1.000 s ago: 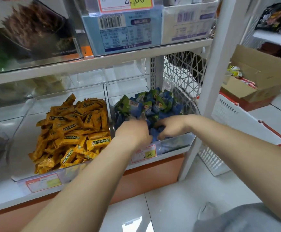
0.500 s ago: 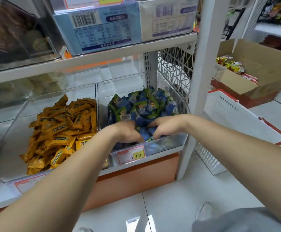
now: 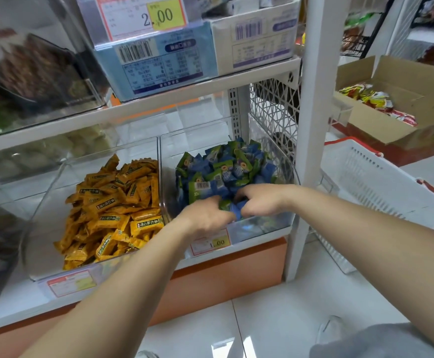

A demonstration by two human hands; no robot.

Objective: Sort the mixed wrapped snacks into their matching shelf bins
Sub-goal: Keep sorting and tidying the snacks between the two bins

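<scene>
Nearest, a grey-clad knee [image 3: 365,342] sits above pale floor tiles [image 3: 275,319], and two bare forearms reach from there to the lowest shelf. The left hand [image 3: 205,218] lies over the front wall of the right-hand clear bin [image 3: 275,220], its fingers curled round a few blue-and-green wrapped snacks [image 3: 226,169] at the near edge of the heap that fills that bin. The right hand [image 3: 259,202] is just beside it, knuckles up and fingers bent down into the same heap; the tips are buried, so I cannot tell whether it holds a packet. A "1.00" price tag [image 3: 210,242] hangs on the bin's front, below the left hand. Touching this bin on the left, a second clear bin [image 3: 43,202] holds yellow wrapped snacks [image 3: 112,202]. Right of the white shelf upright [image 3: 311,125] stands a white basket [image 3: 365,182] with red handles. On the shelf above are a pale blue carton [image 3: 159,60], a white carton [image 3: 254,40] and a "2.00" price tag [image 3: 143,16]. Farthest right, an open cardboard box [image 3: 417,104] holds yellow-and-red packets [image 3: 371,99].
</scene>
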